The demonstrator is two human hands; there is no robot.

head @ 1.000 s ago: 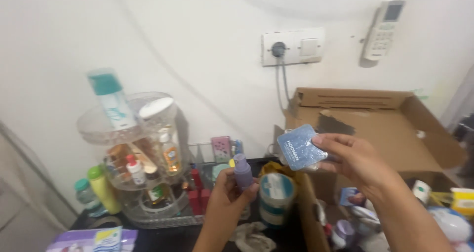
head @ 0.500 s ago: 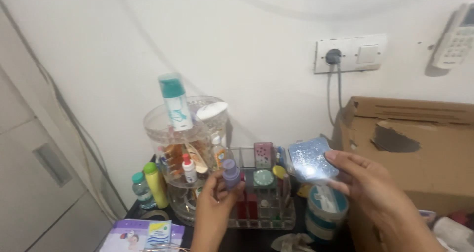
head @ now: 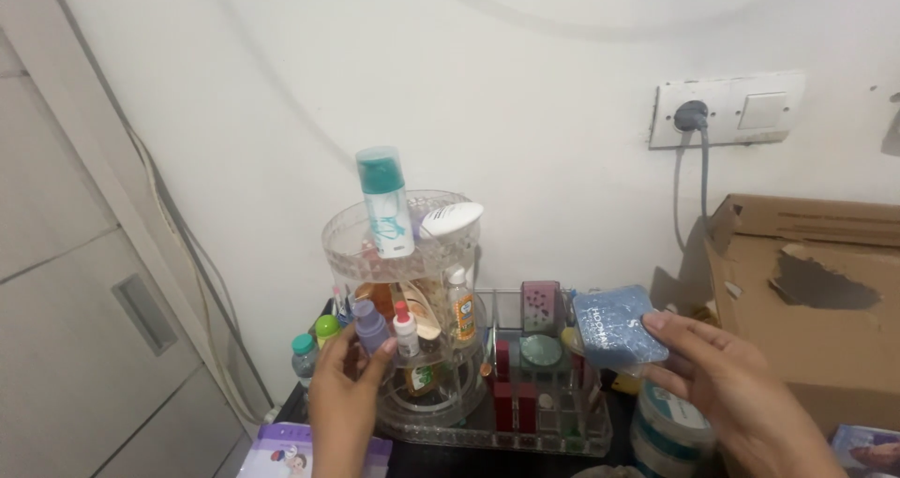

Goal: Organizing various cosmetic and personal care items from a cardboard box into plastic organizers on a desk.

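My left hand (head: pixel 342 398) grips a small purple bottle (head: pixel 369 323) and holds it against the left side of a clear round two-tier organiser (head: pixel 412 253) full of small bottles. A tall white tube with a teal cap (head: pixel 384 201) stands on its top tier beside a white oval item (head: pixel 450 218). My right hand (head: pixel 731 394) holds a flat blue packet (head: pixel 614 328) by its right edge, in front of a clear rectangular tray (head: pixel 544 422) with red lipsticks.
An open cardboard box (head: pixel 806 291) stands at the right. A wall socket with a grey plug (head: pixel 727 111) is above it. A round white tub (head: pixel 670 422) sits under my right hand. Green-capped bottles (head: pixel 314 342) stand left of the organiser. A purple box (head: pixel 291 455) lies in front.
The view has swung left, so the organiser is now central. My left hand has carried the purple bottle up to the organiser's lower tier. My right hand still holds the blue packet.
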